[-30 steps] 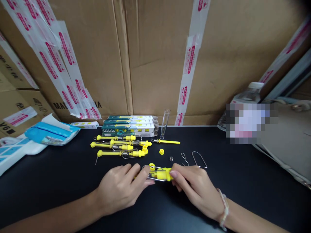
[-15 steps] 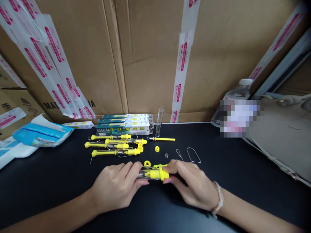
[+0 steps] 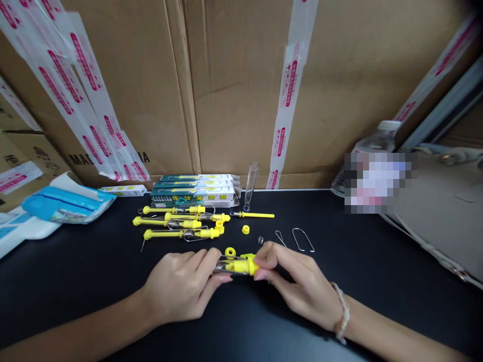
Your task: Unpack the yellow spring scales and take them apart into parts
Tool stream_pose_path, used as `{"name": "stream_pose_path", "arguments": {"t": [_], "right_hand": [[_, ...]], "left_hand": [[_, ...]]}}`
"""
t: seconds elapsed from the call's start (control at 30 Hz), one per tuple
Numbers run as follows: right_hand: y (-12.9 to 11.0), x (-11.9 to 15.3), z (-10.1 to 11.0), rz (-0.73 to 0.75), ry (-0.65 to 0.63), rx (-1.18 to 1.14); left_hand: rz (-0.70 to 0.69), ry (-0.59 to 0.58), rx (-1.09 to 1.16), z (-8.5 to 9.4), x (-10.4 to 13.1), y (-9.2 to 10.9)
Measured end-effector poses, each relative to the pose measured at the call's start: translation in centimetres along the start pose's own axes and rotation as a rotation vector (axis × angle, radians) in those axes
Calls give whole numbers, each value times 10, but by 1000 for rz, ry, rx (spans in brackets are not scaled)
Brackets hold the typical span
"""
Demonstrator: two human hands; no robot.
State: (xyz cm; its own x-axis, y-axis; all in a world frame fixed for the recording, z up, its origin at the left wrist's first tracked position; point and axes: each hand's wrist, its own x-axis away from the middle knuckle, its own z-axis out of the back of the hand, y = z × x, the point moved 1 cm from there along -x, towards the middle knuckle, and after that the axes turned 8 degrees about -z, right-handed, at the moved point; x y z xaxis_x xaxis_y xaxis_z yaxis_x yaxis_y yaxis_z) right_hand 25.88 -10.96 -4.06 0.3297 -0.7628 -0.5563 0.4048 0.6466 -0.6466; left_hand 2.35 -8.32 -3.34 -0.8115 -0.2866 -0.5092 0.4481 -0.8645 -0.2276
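A tubular spring scale (image 3: 238, 266) with a clear barrel and yellow inner parts lies level between my two hands, just above the black table. My left hand (image 3: 184, 284) is closed round its barrel and hides the left end. At the other end, my right hand (image 3: 292, 284) pinches the yellow cap between thumb and fingers. Just behind the spring scale is a yellow ring (image 3: 230, 252). Farther back lie a smaller yellow ring (image 3: 245, 230), a small coil spring (image 3: 260, 240), a bent wire loop (image 3: 279, 238), a U-shaped wire handle (image 3: 303, 240) and a yellow rod (image 3: 258, 215) with a hook.
Several assembled spring scales (image 3: 162, 234) lie at the back left, before stacked printed boxes (image 3: 194, 193). A clear tube (image 3: 250, 187) stands upright beside them. Blue packaging (image 3: 68, 198) is at left, a bottle (image 3: 384, 136) and pale bag (image 3: 441, 211) at right. Cardboard (image 3: 234, 125) rises behind.
My right fingertips have shifted on the yellow cap and now cover more of its end. My left hand keeps its grip on the barrel. The view has shifted slightly.
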Motion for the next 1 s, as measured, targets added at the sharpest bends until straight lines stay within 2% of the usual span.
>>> {"name": "stream_pose_path", "arguments": {"t": [0.13, 0.3, 0.47, 0.6, 0.83, 1.0], "right_hand": [[2, 0, 1, 56, -1, -7], [-1, -1, 5, -77, 18, 102], [-2, 0, 2, -68, -39, 250], [1, 2, 0, -71, 10, 171], [-6, 1, 2, 32, 42, 4], [-6, -1, 3, -29, 114, 62]], "left_hand": [[34, -25, 35, -2, 2, -2], [46, -28, 27, -3, 3, -2], [30, -26, 29, -1, 2, -2], [49, -36, 20, -1, 2, -2], [35, -22, 27, -2, 2, -2], [29, -22, 38, -2, 1, -3]]}}
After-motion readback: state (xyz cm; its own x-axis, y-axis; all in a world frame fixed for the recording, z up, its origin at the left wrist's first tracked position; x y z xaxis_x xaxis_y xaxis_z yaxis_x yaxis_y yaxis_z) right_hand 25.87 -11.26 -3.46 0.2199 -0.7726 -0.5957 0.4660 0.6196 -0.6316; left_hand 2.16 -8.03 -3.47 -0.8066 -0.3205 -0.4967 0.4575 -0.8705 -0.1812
